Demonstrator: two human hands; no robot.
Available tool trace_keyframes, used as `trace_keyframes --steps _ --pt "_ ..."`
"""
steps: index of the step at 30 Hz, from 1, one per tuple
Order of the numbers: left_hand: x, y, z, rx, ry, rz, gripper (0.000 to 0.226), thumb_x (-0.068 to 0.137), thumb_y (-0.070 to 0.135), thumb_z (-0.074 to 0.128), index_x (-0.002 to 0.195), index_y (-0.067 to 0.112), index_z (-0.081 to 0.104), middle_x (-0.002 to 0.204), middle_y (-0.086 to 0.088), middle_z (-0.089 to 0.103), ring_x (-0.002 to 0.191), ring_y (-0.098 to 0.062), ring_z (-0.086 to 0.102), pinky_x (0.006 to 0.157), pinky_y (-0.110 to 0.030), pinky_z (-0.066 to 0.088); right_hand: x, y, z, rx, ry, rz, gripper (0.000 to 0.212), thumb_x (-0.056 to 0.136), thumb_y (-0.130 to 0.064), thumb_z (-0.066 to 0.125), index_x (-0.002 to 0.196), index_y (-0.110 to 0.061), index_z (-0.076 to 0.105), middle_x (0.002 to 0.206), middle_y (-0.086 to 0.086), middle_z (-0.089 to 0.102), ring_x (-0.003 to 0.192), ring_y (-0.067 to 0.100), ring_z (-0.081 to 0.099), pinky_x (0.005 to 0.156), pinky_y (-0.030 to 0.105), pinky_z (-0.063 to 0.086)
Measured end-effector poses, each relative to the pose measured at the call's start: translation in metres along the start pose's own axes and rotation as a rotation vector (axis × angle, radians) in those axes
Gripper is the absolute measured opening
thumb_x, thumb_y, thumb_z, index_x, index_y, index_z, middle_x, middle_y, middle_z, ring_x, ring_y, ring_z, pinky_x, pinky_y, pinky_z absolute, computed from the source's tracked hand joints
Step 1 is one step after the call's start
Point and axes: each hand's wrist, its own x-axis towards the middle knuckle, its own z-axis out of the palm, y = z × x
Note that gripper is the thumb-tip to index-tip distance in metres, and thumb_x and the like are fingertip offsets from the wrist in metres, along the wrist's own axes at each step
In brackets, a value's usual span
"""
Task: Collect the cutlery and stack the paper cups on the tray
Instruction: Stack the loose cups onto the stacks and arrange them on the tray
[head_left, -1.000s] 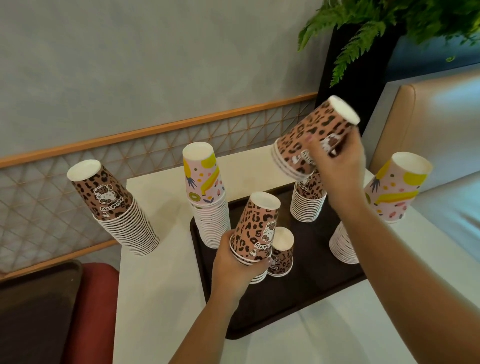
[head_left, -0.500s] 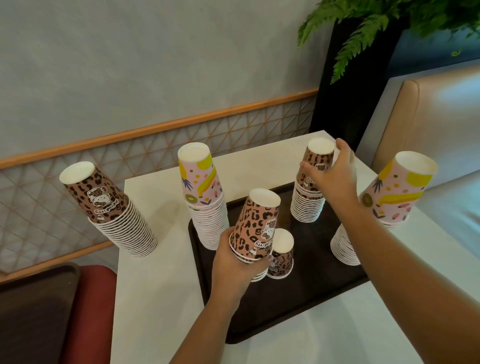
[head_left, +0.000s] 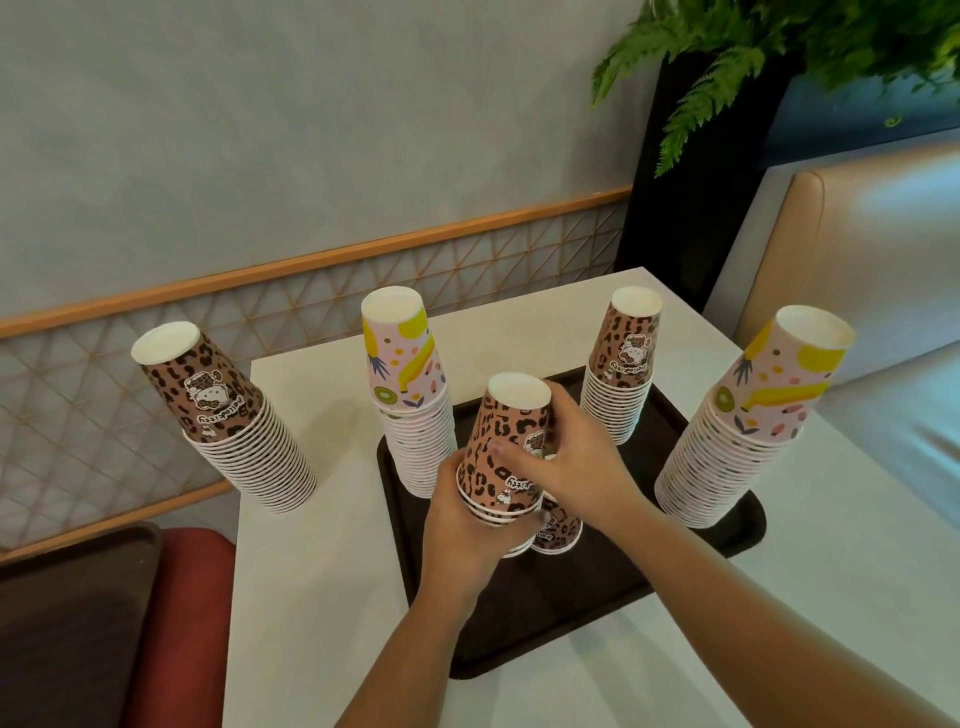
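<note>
A dark brown tray (head_left: 571, 613) lies on the white table (head_left: 311, 597). Both hands grip a short stack of upside-down leopard cups (head_left: 511, 441) over the tray's middle: my left hand (head_left: 462, 525) holds its lower rims and my right hand (head_left: 566, 457) wraps its side. A single leopard cup (head_left: 558, 530) stands behind it, mostly hidden. On the tray stand a fruit-print stack (head_left: 413, 395) at the back left, a leopard stack (head_left: 621, 369) at the back right, and a tall fruit-print stack (head_left: 748, 421) at the right edge. Another leopard stack (head_left: 223, 415) leans on the table, left of the tray. No cutlery is visible.
A grey wall with an orange-trimmed lattice panel (head_left: 311, 312) runs behind the table. A black planter with fern (head_left: 727, 78) stands at the back right beside a beige padded bench (head_left: 857, 249). At lower left are a red seat (head_left: 182, 623) and another dark tray (head_left: 67, 623).
My right hand set its leopard cups on the back-right stack, let go, and came down to grip the short stack in my left hand.
</note>
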Motion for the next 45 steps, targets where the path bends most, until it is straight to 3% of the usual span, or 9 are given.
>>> trace_keyframes --steps 7,14,19,22,26,34,38,41,45 --pt "-0.001 -0.003 0.0 0.023 -0.007 0.008 0.086 0.054 0.009 0.088 0.124 0.031 0.045 0.119 0.009 0.06 0.112 -0.011 0.058 0.092 -0.034 0.053 0.005 -0.012 -0.012 0.051 0.105 -0.031 0.052 0.077 -0.03 0.072 0.122 -0.023 0.046 0.105 -0.015 0.062 0.099 -0.003 0.058 0.081 0.01 0.048" --pt "-0.002 -0.004 0.001 0.115 0.018 -0.018 0.077 0.058 0.015 0.087 0.122 0.027 0.045 0.115 0.008 0.058 0.11 -0.013 0.055 0.082 -0.02 0.05 0.027 -0.028 -0.051 0.163 0.33 -0.072 0.037 0.082 -0.024 0.065 0.115 -0.017 0.048 0.098 -0.015 0.061 0.093 -0.001 0.061 0.077 0.018 0.054" --pt "0.001 -0.003 0.003 0.152 0.028 -0.033 0.08 0.061 0.017 0.086 0.127 0.025 0.042 0.121 0.007 0.054 0.113 -0.012 0.051 0.091 -0.028 0.048 0.059 -0.028 -0.091 0.098 0.681 -0.161 0.051 0.084 -0.027 0.065 0.126 -0.008 0.043 0.113 -0.007 0.057 0.102 0.001 0.057 0.08 0.011 0.051" --pt "0.003 -0.002 0.005 0.154 0.026 -0.035 0.08 0.061 0.018 0.086 0.126 0.025 0.041 0.118 0.009 0.053 0.111 -0.01 0.05 0.088 -0.024 0.047 0.078 -0.017 -0.106 -0.017 0.76 -0.206 0.064 0.082 -0.035 0.066 0.131 -0.005 0.039 0.126 0.005 0.056 0.116 0.012 0.054 0.095 0.023 0.049" --pt "0.004 -0.001 0.005 0.156 0.014 -0.033 0.078 0.062 0.018 0.085 0.125 0.026 0.041 0.115 0.012 0.052 0.107 -0.007 0.049 0.081 -0.015 0.043 0.093 0.005 -0.109 -0.128 0.786 -0.168 0.066 0.081 -0.031 0.068 0.134 -0.006 0.037 0.13 0.009 0.053 0.119 0.012 0.049 0.09 0.007 0.039" --pt "0.006 0.001 0.002 0.159 0.033 -0.027 0.076 0.063 0.019 0.085 0.123 0.029 0.04 0.112 0.015 0.05 0.105 -0.006 0.048 0.073 -0.011 0.044 0.089 0.042 -0.091 -0.209 0.588 0.065 0.08 0.081 -0.028 0.069 0.144 -0.011 0.023 0.143 0.011 0.039 0.132 0.025 0.039 0.107 0.041 0.039" --pt "0.001 0.008 -0.001 0.142 0.041 0.011 0.075 0.062 0.019 0.085 0.123 0.029 0.042 0.114 0.013 0.053 0.107 -0.007 0.052 0.072 -0.01 0.047 0.057 0.022 -0.071 -0.213 0.62 -0.052 0.083 0.081 -0.038 0.067 0.145 -0.017 0.019 0.15 0.006 0.026 0.136 0.013 0.028 0.105 0.016 0.029" --pt "-0.001 0.02 -0.003 0.117 0.046 0.085 0.075 0.059 0.018 0.087 0.122 0.027 0.047 0.113 0.013 0.059 0.104 -0.005 0.057 0.071 -0.009 0.05 0.018 -0.005 -0.051 -0.039 0.295 -0.089 0.084 0.074 -0.05 0.062 0.144 -0.025 0.022 0.141 -0.01 0.038 0.125 -0.002 0.036 0.094 0.005 0.028" --pt "-0.002 0.046 -0.001 0.032 0.011 0.15 0.073 0.055 0.02 0.088 0.117 0.031 0.051 0.107 0.014 0.065 0.1 -0.003 0.063 0.083 -0.024 0.055 -0.013 -0.025 -0.031 0.064 -0.09 -0.062 0.082 0.069 -0.047 0.071 0.136 -0.037 0.025 0.13 -0.018 0.05 0.117 -0.001 0.05 0.098 0.025 0.047"
